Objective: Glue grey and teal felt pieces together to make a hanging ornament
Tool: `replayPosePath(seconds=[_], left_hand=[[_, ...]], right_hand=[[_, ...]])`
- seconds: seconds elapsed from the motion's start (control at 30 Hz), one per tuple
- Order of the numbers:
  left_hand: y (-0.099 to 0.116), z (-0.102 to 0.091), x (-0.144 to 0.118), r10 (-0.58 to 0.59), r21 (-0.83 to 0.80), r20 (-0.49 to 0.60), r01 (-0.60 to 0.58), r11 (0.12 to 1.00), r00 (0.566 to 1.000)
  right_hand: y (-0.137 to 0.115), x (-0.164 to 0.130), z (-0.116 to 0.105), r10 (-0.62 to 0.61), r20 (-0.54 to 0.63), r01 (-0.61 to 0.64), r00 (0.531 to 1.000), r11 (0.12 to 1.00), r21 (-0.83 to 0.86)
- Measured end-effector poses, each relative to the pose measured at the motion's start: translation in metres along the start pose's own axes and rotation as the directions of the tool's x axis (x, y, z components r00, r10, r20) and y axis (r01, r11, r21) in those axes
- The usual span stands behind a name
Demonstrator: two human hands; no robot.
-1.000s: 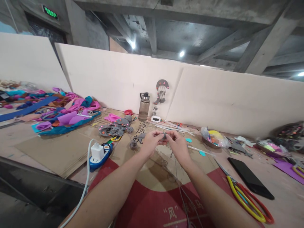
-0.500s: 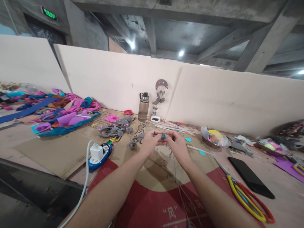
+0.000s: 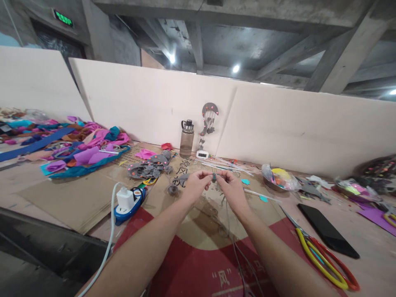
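Note:
My left hand [image 3: 196, 185] and my right hand [image 3: 229, 187] meet over the cardboard [image 3: 198, 237], fingertips pinched together. Between them is a small grey-green felt piece [image 3: 214, 177], partly hidden by the fingers. Grey string [image 3: 229, 218] hangs down past my right hand and trails towards me. A ball of grey yarn [image 3: 173, 189] lies left of my left hand. Farther left sits a pile of grey felt pieces with pink and orange dots [image 3: 148, 167]. Against the board hangs a grey felt moon-shaped ornament [image 3: 210, 108] with dangling strings.
Scissors [image 3: 321, 260] and a black phone [image 3: 328, 230] lie at the right. A bowl of craft bits [image 3: 276, 183] stands behind them. A water bottle [image 3: 187, 140] and small white clock [image 3: 202, 154] stand at the back. A power strip [image 3: 130, 204] and coloured felt scraps [image 3: 93, 144] are left.
My left fingers have shifted slightly around the small felt piece, which has turned a little between the fingertips. Both arms stay almost in place.

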State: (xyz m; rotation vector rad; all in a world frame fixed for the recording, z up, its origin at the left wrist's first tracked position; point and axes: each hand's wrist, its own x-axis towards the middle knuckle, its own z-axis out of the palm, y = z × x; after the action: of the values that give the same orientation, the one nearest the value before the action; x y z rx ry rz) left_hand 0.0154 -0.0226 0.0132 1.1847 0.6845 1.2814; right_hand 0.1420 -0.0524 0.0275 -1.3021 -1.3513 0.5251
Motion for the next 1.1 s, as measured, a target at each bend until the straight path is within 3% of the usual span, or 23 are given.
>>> replayPosePath(seconds=[0.17, 0.4, 0.57, 0.67, 0.9, 1.1], left_hand=[[-0.001, 0.000, 0.001, 0.022, 0.004, -0.006, -0.022, 1.000, 1.000], [-0.001, -0.001, -0.001, 0.101, 0.172, 0.043, -0.107, 0.979, 0.994], [-0.001, -0.001, 0.000, 0.026, 0.032, -0.015, -0.026, 0.999, 1.000], [-0.003, -0.001, 0.001, 0.003, -0.017, -0.027, -0.004, 1.000, 1.000], [-0.007, 0.000, 0.001, -0.022, -0.002, -0.022, 0.022, 1.000, 1.000], [-0.007, 0.001, -0.002, -0.056, 0.054, 0.078, 0.052, 0.997, 0.995]], right_hand=[[0.002, -0.001, 0.000, 0.019, 0.052, -0.025, 0.998, 0.994, 0.102], [0.002, 0.000, -0.001, 0.022, 0.011, -0.022, 1.000, 1.000, 0.017], [0.007, -0.001, -0.003, 0.003, 0.089, -0.018, 0.996, 0.984, 0.180], [0.010, -0.004, -0.004, -0.009, 0.073, -0.009, 0.997, 0.971, 0.237], [0.021, -0.006, -0.004, 0.033, 0.036, -0.038, 0.999, 0.986, 0.162], [0.025, -0.005, -0.009, 0.024, 0.022, -0.026, 0.999, 0.993, 0.111]])
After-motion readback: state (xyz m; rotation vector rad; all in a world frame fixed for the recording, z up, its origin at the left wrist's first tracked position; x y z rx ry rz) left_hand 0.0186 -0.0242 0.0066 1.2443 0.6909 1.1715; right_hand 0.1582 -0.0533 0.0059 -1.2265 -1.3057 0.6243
